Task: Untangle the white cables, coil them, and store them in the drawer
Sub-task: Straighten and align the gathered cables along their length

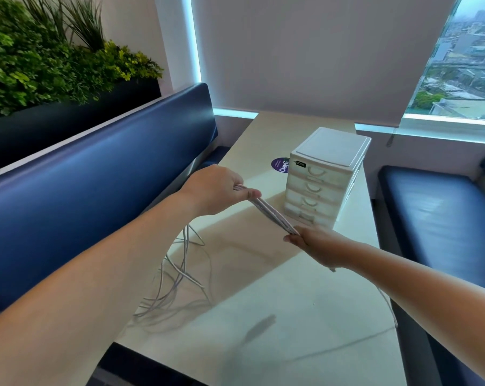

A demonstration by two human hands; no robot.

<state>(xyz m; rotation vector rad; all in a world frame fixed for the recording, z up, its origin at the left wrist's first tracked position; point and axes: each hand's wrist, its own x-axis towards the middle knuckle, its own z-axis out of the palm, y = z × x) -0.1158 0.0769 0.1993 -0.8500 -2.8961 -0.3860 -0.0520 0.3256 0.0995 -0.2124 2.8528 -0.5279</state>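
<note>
A bundle of white cables (272,215) is stretched taut in the air between my two hands, above the table. My left hand (216,190) grips the upper end of the bundle in a fist. My right hand (316,246) pinches the lower end, close to the front of the small white drawer unit (325,174). Loose loops of the same white cables (177,274) hang from my left hand and lie tangled on the cream table (305,316). One strand trails under my right forearm to the table's right edge. All the drawers look closed.
A purple round sticker (280,164) sits on the table left of the drawer unit. Blue padded benches (96,174) flank the table on both sides. A planter with green plants (40,59) stands behind the left bench. A window blind covers the wall ahead.
</note>
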